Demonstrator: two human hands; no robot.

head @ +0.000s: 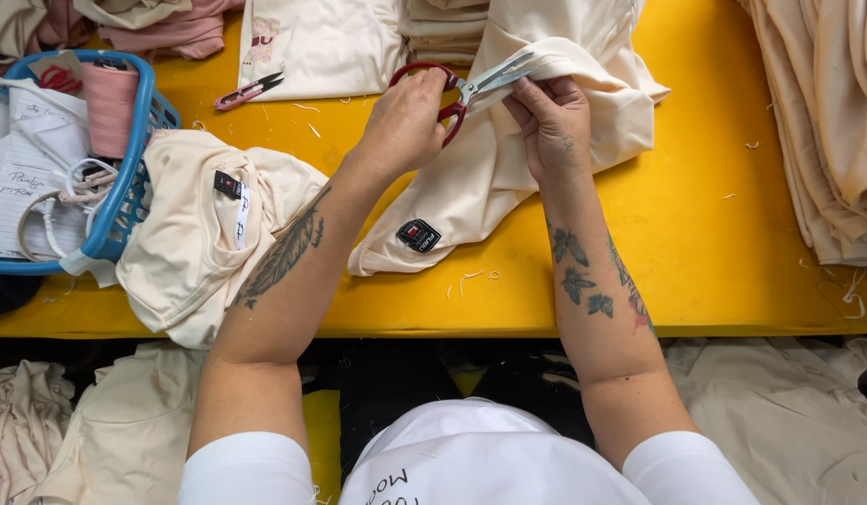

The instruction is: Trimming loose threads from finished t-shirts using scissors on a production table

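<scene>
Both hands work at the cream garment lying mid-desk: our left hand grips red-handled scissors, our right hand pinches the fabric edge beside the blades. We judge trimming is underway; the cut needs taut cloth.

Left hand clenched, right hand pinching, forearms outstretched.

On the bench before you, a folded garment lies in the middle, with your left hand holding scissors at its far edge and your right hand just beside them. To your left a bundled garment lies against a basket; small snips lie behind it. A stack of garments lies at your right.
</scene>
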